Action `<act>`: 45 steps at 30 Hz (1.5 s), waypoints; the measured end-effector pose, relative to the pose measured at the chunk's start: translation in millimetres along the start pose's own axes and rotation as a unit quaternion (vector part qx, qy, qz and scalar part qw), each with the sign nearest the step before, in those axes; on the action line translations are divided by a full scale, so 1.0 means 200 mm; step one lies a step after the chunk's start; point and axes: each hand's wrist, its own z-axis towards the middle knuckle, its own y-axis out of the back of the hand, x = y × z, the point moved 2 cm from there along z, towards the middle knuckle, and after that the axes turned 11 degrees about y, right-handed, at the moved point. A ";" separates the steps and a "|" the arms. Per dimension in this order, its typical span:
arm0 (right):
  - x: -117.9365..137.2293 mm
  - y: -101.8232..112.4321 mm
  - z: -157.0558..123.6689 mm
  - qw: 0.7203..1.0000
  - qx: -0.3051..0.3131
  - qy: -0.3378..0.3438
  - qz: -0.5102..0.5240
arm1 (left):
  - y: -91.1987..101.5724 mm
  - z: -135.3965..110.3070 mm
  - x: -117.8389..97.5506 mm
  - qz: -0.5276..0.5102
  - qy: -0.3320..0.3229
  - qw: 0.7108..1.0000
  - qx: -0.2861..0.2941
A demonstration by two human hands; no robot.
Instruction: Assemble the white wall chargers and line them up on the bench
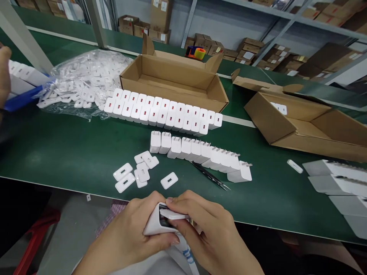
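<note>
My left hand (134, 225) is closed around a white charger housing (152, 224), whose open end shows a dark inside. Between the thumb and fingers of my right hand (208, 223) is a white end cover (175, 215), tilted at that opening and partly across it. Just beyond my hands, a loose end cover (169, 180) with a slot lies on the green table (86, 152). Several more covers (125, 182) lie in a loose group to its left. A row of white chargers (186, 148) with metal prongs stands behind them, with black tweezers (209, 175) alongside.
A double row of chargers (162, 114) with USB ports stands before an open cardboard box (172, 89). A clear bag of covers (86, 76) is at left, near another person's hand (3, 72) and a blue tray (23, 100). Another box (286, 130) and white trays (329, 183) are right.
</note>
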 end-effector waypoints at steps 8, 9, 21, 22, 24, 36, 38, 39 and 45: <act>0.01 0.03 0.00 0.995 -0.004 -0.036 0.090 | -0.03 0.01 -0.05 -0.064 -0.051 0.996 -0.032; 0.01 0.04 0.00 0.994 0.006 -0.045 0.095 | -0.03 0.02 -0.05 -0.069 -0.047 0.996 -0.032; 0.01 0.01 -0.02 0.980 -0.197 -0.025 -0.004 | -0.05 0.02 -0.08 -0.115 -0.017 0.993 -0.004; 0.01 -0.01 -0.02 0.979 -0.205 -0.022 0.004 | -0.05 0.02 -0.08 -0.121 -0.013 0.993 -0.004; 0.02 -0.03 -0.02 0.976 -0.218 -0.017 0.014 | -0.05 0.02 -0.09 -0.130 -0.007 0.992 -0.006; 0.02 -0.03 -0.04 0.983 -0.181 0.016 0.032 | -0.06 -0.01 -0.02 -0.174 0.029 0.984 -0.010; 0.02 -0.03 -0.05 0.986 -0.163 0.025 0.030 | -0.06 -0.01 -0.02 -0.174 -0.006 0.984 -0.034; 0.02 -0.04 -0.05 0.988 -0.149 0.032 0.024 | -0.06 -0.01 -0.02 -0.166 -0.029 0.984 -0.050; 0.03 -0.14 -0.12 0.990 -0.095 0.059 -0.087 | -0.06 0.01 -0.02 -0.150 -0.098 0.979 -0.093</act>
